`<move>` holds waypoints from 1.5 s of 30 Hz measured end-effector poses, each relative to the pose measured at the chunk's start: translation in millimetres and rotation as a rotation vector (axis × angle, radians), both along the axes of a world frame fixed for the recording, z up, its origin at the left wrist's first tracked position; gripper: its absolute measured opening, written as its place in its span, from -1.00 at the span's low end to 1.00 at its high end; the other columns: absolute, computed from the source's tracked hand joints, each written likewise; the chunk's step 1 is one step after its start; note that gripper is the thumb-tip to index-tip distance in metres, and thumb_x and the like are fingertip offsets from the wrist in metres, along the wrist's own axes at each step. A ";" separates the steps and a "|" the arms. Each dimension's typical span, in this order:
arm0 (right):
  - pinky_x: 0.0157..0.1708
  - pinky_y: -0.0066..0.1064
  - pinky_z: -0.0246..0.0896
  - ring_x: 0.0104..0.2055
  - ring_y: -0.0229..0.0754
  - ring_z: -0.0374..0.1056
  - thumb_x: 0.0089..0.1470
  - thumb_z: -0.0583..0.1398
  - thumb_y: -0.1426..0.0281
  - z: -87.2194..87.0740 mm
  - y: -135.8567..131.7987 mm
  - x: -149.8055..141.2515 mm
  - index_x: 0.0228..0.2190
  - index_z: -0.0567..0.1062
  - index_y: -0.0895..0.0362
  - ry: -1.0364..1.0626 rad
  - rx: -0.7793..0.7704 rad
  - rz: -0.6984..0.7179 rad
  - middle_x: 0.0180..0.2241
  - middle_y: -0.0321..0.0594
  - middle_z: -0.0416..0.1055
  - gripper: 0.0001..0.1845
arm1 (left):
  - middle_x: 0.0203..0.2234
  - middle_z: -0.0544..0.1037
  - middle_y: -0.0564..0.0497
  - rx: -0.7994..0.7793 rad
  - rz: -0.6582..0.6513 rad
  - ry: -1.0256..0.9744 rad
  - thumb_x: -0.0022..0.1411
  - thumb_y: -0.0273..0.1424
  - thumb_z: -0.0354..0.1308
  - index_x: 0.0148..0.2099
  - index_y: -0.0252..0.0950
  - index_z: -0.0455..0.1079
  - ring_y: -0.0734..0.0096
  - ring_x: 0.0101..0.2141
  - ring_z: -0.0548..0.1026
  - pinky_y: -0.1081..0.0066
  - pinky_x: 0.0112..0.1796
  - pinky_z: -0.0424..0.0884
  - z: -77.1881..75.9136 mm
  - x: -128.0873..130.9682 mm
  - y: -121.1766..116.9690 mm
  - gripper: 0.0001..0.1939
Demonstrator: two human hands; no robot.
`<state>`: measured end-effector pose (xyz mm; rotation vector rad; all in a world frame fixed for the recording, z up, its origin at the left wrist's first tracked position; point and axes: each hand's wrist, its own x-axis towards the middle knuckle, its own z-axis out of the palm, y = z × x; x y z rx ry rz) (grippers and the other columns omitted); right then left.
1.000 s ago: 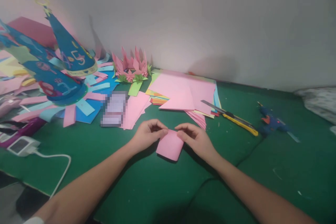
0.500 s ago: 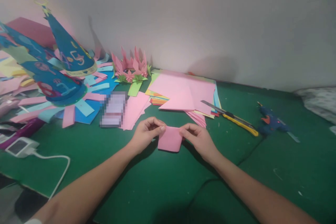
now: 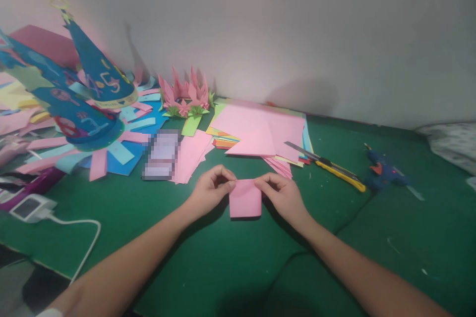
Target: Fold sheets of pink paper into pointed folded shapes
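One plain, four-sided piece of pink paper point(image 3: 246, 201)
The left hand point(image 3: 208, 189) and right hand point(image 3: 283, 195) each pinch a top corner; its lower edge runs nearly straight.

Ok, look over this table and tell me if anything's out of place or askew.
The utility knife lies with its blade out, resting over the paper stack: odd for a tool lying unused. That stack looks askew too, its sheets jutting out at different angles.

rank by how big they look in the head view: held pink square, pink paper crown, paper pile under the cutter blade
1. Paper pile, largest
2. Pink paper crown
3. Pink square, clearly smallest
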<state>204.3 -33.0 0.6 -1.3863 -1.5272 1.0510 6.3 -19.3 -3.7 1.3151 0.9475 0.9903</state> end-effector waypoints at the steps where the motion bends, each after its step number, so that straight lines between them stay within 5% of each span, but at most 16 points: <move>1: -0.39 -0.41 0.25 -0.43 -0.20 0.35 -0.01 0.19 0.25 -0.6 -0.2 -0.2 -0.55 0.50 0.13 -0.019 0.008 0.004 -0.52 -0.27 0.47 -0.77 | -0.45 0.39 0.06 0.051 -0.037 0.062 0.09 -0.45 0.15 -0.37 -0.31 0.30 0.50 -0.41 0.35 0.47 -0.37 0.28 0.2 -0.1 -0.5 -0.93; 2: -0.37 -0.40 0.27 -0.41 -0.18 0.38 0.00 0.19 0.26 -1.3 -0.5 -0.4 -0.52 0.53 0.12 -0.033 0.013 0.017 -0.50 -0.26 0.50 -0.79 | -0.44 0.39 0.05 0.104 -0.085 0.127 0.10 -0.50 0.09 -0.35 -0.30 0.32 0.49 -0.40 0.35 0.47 -0.36 0.27 1.0 -0.2 -1.2 -0.97; 6: -0.33 -0.39 0.29 -0.36 -0.16 0.43 0.01 0.19 0.29 -4.0 -2.3 -1.9 -0.46 0.58 0.09 -0.052 0.019 0.109 -0.42 -0.24 0.55 -0.82 | -0.29 0.43 -0.01 0.271 -0.298 0.342 0.00 -0.69 -0.10 -0.28 -0.28 0.44 0.44 -0.28 0.39 0.48 -0.31 0.28 6.0 -0.1 -5.7 -0.64; 9: -0.33 -0.38 0.29 -0.35 -0.15 0.44 0.03 0.19 0.27 -4.1 -2.9 -2.0 -0.43 0.58 0.09 -0.058 0.005 0.168 -0.41 -0.23 0.55 -0.81 | -0.26 0.44 -0.02 0.313 -0.318 0.396 -0.09 -0.72 -0.13 -0.23 -0.27 0.47 0.43 -0.29 0.39 0.49 -0.35 0.27 7.1 0.3 -7.6 -0.53; 24: -0.51 -0.44 0.09 -0.51 -0.24 0.23 0.10 0.11 0.23 -1.5 -3.2 -3.7 -0.53 0.42 0.12 -0.147 0.037 0.206 -0.58 -0.31 0.33 -0.72 | -0.39 0.44 -0.02 0.216 -0.088 0.246 0.15 -0.46 0.11 -0.31 -0.26 0.53 0.40 -0.34 0.42 0.43 -0.30 0.32 3.1 5.7 -5.8 -0.85; 32: -0.47 -0.43 0.13 -0.51 -0.25 0.26 0.10 0.11 0.25 3.9 -2.1 -1.4 -0.56 0.37 0.11 -0.092 0.000 0.263 -0.57 -0.30 0.37 -0.73 | -0.35 0.45 -0.01 0.038 0.171 0.038 0.05 -0.37 0.23 -0.35 -0.29 0.53 0.35 -0.24 0.42 0.40 -0.17 0.31 3.6 -2.2 5.3 -0.88; 37: -0.45 -0.41 0.16 -0.50 -0.25 0.25 0.11 0.09 0.27 0.8 -2.6 2.5 -0.58 0.33 0.10 -0.061 0.028 0.272 -0.59 -0.31 0.30 -0.72 | -0.36 0.51 0.02 -0.179 0.393 -0.178 -0.03 -0.34 0.29 -0.31 -0.31 0.49 0.48 -0.39 0.41 0.47 -0.33 0.30 1.0 -14.0 17.3 -0.80; 41: -0.33 -0.36 0.26 -0.34 -0.19 0.32 0.11 0.12 0.28 -6.8 -2.5 1.6 -0.37 0.39 0.08 -0.046 0.173 0.162 -0.37 -0.22 0.38 -0.86 | -0.34 0.51 -0.02 -0.221 0.283 -0.190 -0.03 -0.28 0.30 -0.24 -0.35 0.47 0.48 -0.40 0.40 0.49 -0.36 0.28 -1.1 -11.6 16.8 -0.69; 45: -0.15 -0.25 0.31 -0.03 -0.06 0.28 0.02 0.23 0.30 -10.6 -1.4 1.5 -0.02 0.31 0.00 -0.102 0.353 0.114 0.02 -0.09 0.27 -0.54 | -0.30 0.49 0.01 -0.206 0.142 -0.045 0.06 -0.18 0.22 -0.19 -0.31 0.45 0.51 -0.41 0.37 0.51 -0.37 0.25 1.6 -1.7 7.5 -0.66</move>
